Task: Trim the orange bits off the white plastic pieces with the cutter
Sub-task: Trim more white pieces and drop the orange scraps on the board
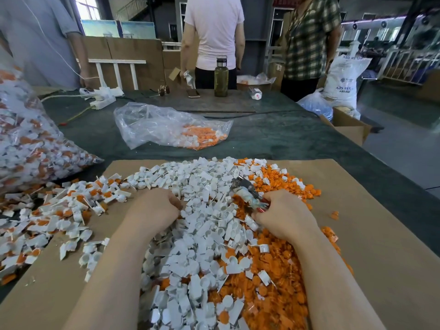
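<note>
Both hands are down in the heap. The right hand (283, 211) grips the cutter (247, 192), fingers curled round its red handles, metal head pointing up and away over the pile. The left hand (156, 206) sits knuckles-up with its fingers curled into the white plastic pieces (202, 210); whether it has actually got hold of one, I can't tell. Trimmed orange bits (269, 291) are heaped on the right of the cardboard sheet (371, 246), white ones in the middle, and untrimmed white-and-orange pieces (59, 210) spill over its left edge. Further up the green bench (273, 136) lies a clear bag (166, 125) with more pieces, and a big full bag (28, 139) bulges at far left.
</note>
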Demonstrator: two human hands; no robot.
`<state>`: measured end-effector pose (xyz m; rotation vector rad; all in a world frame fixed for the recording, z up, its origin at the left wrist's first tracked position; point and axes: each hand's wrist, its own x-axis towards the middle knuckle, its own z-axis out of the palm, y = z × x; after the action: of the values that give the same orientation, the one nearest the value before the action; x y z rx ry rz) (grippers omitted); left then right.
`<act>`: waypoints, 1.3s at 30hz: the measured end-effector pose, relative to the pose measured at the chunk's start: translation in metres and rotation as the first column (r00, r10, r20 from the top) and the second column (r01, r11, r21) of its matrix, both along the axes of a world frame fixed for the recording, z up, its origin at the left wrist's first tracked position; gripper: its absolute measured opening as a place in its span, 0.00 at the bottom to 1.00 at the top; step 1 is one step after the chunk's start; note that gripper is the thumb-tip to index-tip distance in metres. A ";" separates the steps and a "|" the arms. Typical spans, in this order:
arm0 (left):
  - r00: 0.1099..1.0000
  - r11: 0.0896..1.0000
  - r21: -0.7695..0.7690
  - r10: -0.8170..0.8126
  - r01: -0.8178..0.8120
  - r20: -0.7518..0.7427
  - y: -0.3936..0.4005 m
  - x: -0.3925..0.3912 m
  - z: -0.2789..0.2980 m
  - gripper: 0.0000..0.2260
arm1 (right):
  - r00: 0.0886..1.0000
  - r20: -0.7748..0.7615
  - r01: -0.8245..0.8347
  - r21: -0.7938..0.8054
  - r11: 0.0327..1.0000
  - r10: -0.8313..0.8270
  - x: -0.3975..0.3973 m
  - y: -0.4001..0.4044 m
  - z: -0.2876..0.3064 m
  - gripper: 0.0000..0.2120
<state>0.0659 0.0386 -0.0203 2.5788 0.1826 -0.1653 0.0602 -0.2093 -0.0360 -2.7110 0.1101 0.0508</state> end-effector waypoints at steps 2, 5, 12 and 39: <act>1.000 0.998 0.049 -0.030 0.030 -0.002 -0.001 0.002 -0.003 0.11 | 1.000 -0.003 0.015 0.002 1.000 -0.015 0.001 0.001 -0.001 0.06; 1.000 0.998 0.068 -0.016 0.016 0.013 -0.001 0.004 -0.004 0.13 | 0.994 0.039 0.099 -0.024 0.995 -0.098 0.000 0.003 -0.001 0.04; 0.998 0.990 0.139 -0.007 -0.001 0.060 -0.003 0.005 -0.009 0.04 | 0.989 0.073 0.136 -0.055 0.989 -0.132 -0.001 -0.002 0.001 0.03; 0.950 0.704 -0.708 0.255 -0.052 0.183 -0.042 -0.013 0.016 0.14 | 0.936 0.328 0.056 0.216 0.975 -0.126 -0.004 0.010 0.006 0.09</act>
<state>0.0525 -0.0034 -0.0039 1.7807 0.1902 0.1618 0.0560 -0.1995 -0.0298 -2.4634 0.1207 -0.4116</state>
